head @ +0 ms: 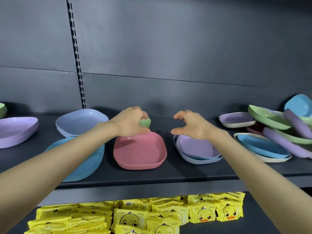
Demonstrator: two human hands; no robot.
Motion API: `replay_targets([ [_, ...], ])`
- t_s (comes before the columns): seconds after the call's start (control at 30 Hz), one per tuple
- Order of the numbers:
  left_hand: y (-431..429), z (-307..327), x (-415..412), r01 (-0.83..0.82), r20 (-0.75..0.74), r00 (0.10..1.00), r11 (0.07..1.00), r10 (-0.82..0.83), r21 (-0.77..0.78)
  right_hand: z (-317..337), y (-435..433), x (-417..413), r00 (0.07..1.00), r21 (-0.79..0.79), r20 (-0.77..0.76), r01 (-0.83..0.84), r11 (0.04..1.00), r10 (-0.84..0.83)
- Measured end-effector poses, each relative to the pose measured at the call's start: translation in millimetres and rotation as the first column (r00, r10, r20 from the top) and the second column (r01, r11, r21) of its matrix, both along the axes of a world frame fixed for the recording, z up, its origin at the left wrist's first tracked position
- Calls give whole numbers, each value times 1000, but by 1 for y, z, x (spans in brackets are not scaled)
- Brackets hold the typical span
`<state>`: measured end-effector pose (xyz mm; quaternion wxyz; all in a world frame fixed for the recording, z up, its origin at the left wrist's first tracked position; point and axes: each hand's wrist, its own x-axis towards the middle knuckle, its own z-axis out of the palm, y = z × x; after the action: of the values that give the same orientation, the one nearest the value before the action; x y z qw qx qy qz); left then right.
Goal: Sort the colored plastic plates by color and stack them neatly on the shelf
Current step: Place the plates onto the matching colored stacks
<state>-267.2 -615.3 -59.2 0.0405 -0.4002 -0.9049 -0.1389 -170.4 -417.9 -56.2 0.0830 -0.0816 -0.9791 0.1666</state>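
On the dark shelf (168,173) a pink plate (140,151) sits in the middle. At its nine o'clock stands a blue stack (81,159), partly covered by the left forearm, and at ten o'clock a pale blue-grey stack (81,122). Farther toward nine lies a lilac stack (15,130), cut off by the frame edge, as is a sliver of green above it. The left hand (130,121) hovers at the pink plate's twelve o'clock, fingers curled round a green plate (145,122). Only one corner of that plate shows past the fingers. The right hand (190,125), well apart from the left, hangs with fingers spread and bent, holding nothing, over a lilac plate (197,147) nested in pale blue ones at three o'clock. Beyond it, a tilted jumble of plates (278,132) overlaps, so its count is hard to make out. At six o'clock, on the level below, lie yellow packets (152,215).
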Motion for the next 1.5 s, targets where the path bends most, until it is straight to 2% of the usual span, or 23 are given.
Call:
replay_targets([
  [0.2,57,-4,23,38,-35,999,998,-36,55,0,67,26,998,58,-32,51,997,-49],
  [0.4,105,-27,38,-21,67,998,999,19,37,-22,120,39,999,56,48,7,998,-9],
  [0.73,132,-35,44,-150,135,980,988,147,18,-39,144,24,997,-79,75,5,997,1],
  [1.0,131,-40,37,-133,128,984,989,123,68,-42,142,15,996,-174,-71,32,984,-45],
  [1.2,131,-41,32,-130,141,984,980,109,152,-47,142,17,974,-156,-212,46,987,-79],
  [1.33,132,-36,31,-144,164,981,952,102,271,-42,138,23,919,-235,-378,18,972,-108],
  [1.5,133,-26,36,-176,227,972,823,59,540,-35,130,31,816,-348,-568,-118,930,-108],
])
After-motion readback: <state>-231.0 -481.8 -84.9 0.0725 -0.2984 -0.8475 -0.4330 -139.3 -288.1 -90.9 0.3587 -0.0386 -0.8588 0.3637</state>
